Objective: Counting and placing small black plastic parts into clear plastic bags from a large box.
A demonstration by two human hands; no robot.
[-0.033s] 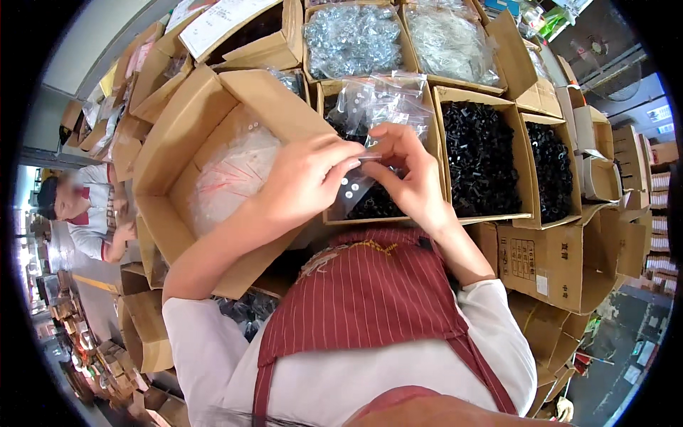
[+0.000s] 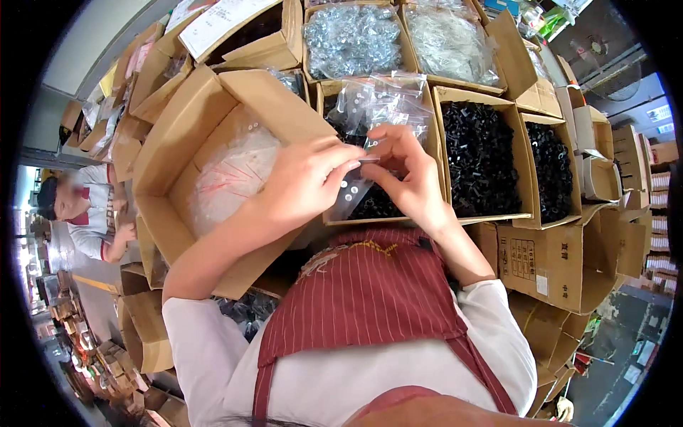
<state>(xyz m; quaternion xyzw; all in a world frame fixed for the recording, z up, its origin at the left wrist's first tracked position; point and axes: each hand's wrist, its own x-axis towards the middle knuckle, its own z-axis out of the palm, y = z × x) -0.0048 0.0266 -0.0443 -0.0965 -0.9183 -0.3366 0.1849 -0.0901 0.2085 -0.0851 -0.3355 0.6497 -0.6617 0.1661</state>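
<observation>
A small clear plastic bag (image 2: 348, 199) hangs between my hands, with several small white round pieces inside. My left hand (image 2: 307, 176) pinches the bag's top edge between thumb and fingers. On the same edge, close beside it, my right hand (image 2: 411, 171) grips with thumb and forefinger, its other fingers curled. Under the bag is a cardboard box of black parts (image 2: 376, 206), partly covered by my hands. More clear bags (image 2: 388, 96) lie at the far side of that box, some with small pieces in them.
To the left stands a large open carton (image 2: 160, 164) holding clear bags. Boxes of black clips (image 2: 480, 156) stand to the right. Behind are boxes of clear-bagged parts (image 2: 352, 39). Another person (image 2: 89, 210) is at the far left.
The bag's lower part has shifted slightly, and the white pieces inside sit a little differently. Both hands keep their hold at the top edge.
</observation>
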